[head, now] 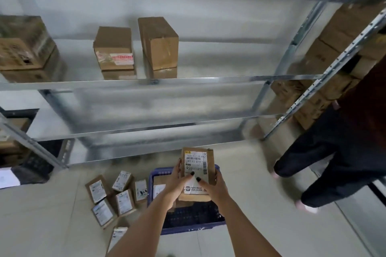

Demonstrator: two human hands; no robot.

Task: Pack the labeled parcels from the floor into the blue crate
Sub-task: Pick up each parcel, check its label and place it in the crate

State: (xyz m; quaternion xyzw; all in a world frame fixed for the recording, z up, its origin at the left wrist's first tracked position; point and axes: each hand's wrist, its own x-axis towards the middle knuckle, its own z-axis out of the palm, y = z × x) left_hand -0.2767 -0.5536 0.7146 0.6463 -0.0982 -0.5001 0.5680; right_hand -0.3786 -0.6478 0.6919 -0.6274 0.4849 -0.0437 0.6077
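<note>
A flat brown parcel (198, 165) with a white barcode label hangs above the blue crate (153, 175). My left hand (177, 181) grips its left edge and my right hand (213, 188) grips its right edge, both thumbs pressed on the label. Inside the crate lies at least one more labeled parcel (159, 189), mostly hidden by my hands. Several small labeled parcels (123, 200) lie scattered on the floor to the left of the crate.
A metal shelf rack (146, 83) stands just behind the crate, with cardboard boxes (113, 50) on an upper shelf. Another person's dark-trousered legs (334, 162) stand at the right. Stacked cartons (313, 94) fill the right rack.
</note>
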